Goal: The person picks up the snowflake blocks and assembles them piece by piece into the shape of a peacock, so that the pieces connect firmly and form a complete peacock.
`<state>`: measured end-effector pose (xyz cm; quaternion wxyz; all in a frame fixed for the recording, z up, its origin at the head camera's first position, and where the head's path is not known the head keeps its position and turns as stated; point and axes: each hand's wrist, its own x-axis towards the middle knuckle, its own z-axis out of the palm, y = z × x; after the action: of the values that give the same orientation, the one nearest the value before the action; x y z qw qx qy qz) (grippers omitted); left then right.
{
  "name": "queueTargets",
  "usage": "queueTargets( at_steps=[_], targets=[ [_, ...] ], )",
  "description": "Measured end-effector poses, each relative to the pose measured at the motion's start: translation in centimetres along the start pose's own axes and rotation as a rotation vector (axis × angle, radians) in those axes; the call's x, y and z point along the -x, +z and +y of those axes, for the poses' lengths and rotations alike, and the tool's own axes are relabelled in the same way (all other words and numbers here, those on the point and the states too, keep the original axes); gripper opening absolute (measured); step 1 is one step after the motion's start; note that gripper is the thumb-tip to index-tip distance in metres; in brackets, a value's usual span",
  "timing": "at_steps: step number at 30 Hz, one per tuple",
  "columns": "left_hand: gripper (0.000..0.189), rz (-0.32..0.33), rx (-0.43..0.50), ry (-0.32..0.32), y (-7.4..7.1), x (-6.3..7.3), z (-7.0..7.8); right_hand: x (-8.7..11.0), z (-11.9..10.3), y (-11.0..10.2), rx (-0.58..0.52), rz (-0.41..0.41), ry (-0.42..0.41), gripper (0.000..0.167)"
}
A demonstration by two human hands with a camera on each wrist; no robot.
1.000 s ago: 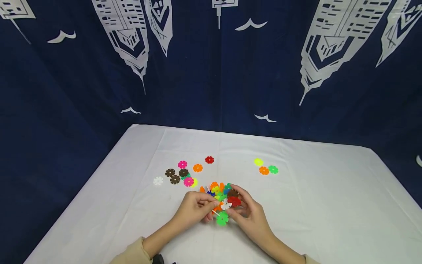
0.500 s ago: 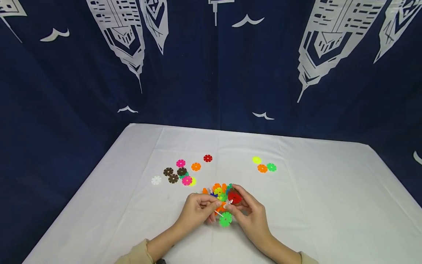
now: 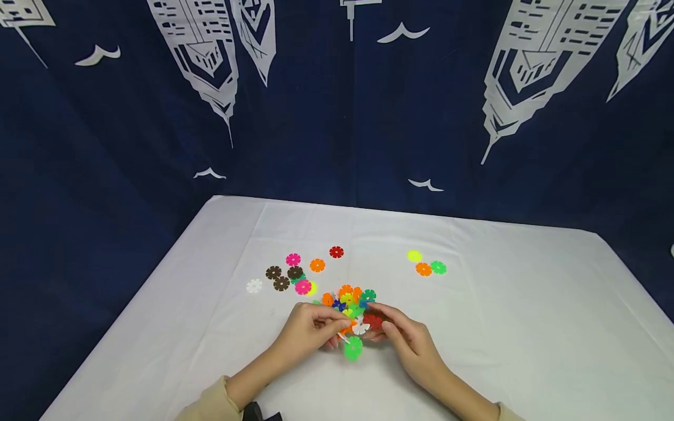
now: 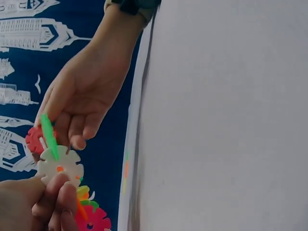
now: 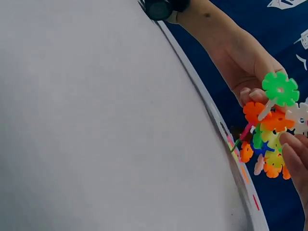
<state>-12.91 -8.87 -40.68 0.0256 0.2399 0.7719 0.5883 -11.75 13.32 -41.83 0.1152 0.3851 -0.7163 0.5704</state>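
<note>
A cluster of slotted plastic flower discs (image 3: pixel 347 301), joined in many colours, is held over the front middle of the table. My left hand (image 3: pixel 310 330) pinches it between thumb and fingers near an orange disc. A bright green disc (image 3: pixel 353 348) sticks out toward me on the edge of a white one; in the left wrist view it stands edge-on above the white disc (image 4: pixel 60 166). My right hand (image 3: pixel 416 345) is at the cluster's right side, fingers loosely bent, fingertips right at a red disc (image 3: pixel 372 321) and a blue one. The right palm side is partly hidden.
Loose discs lie behind the cluster to the left, among them brown discs (image 3: pixel 273 272), a white disc (image 3: pixel 254 286) and a red disc (image 3: pixel 336 252). Farther right are a yellow disc (image 3: pixel 414 256), an orange disc (image 3: pixel 423 269) and a green disc (image 3: pixel 439 267). A dark curtain (image 3: pixel 316 117) hangs behind the table.
My right thumb has drawn back from the other white disc, which was tilted half a second ago and shows its face now. The right hand has shifted slightly right; the left keeps its pinch.
</note>
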Motion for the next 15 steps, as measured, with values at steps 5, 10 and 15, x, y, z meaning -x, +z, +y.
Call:
queueTargets(
  at_steps=[5,10,15],
  targets=[
    [0.008,-0.043,-0.073,0.073,-0.5,0.0,0.0,0.5,-0.2,-0.4,0.173,-0.018,-0.041,0.040],
    [0.009,-0.095,-0.202,0.121,-0.5,0.0,0.0,0.9,0.5,-0.4,0.196,0.015,-0.070,0.040],
    [0.034,-0.131,-0.502,0.070,0.1,-0.1,0.9,1.2,0.8,0.2,0.210,0.041,-0.060,0.037]
  ],
)
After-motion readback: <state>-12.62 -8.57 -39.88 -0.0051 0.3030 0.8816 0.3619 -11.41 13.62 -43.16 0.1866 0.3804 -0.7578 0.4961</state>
